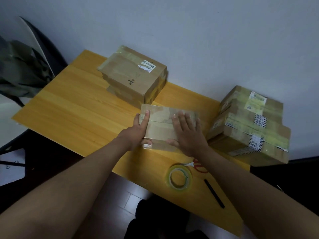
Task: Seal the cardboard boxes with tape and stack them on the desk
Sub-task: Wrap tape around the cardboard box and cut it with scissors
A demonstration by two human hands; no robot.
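Cardboard box in work [161, 125] lies flat near the middle of the wooden worktop [72, 107], its top flaps closed and crossed by clear tape. Left hand [138, 131] holds the box's left end: fingers lie along the top surface and the thumb curls against the near side, so the grip is wrapped on that edge. Right hand [187, 133] lies flat on the right half of the top, fingers straight and slightly spread, thumb down over the near edge; this grip is spread, pressing rather than pinching. Just beyond the box, on the far side of the worktop, sits a larger sealed box [133, 76] bearing a white label and a handwritten mark; whether the two touch cannot be told. At the right end of the worktop stands a stack of taped boxes [250, 128] with printed labels and black-and-white striped tape, close beside the right hand. Near the person, a roll of clear tape [179, 177] lies flat on the worktop, with red-handled scissors [196, 165] just beyond it, partly hidden by the right forearm, and a black pen [214, 193] to its right. A chair [25, 69] draped with dark cloth stands at the left.
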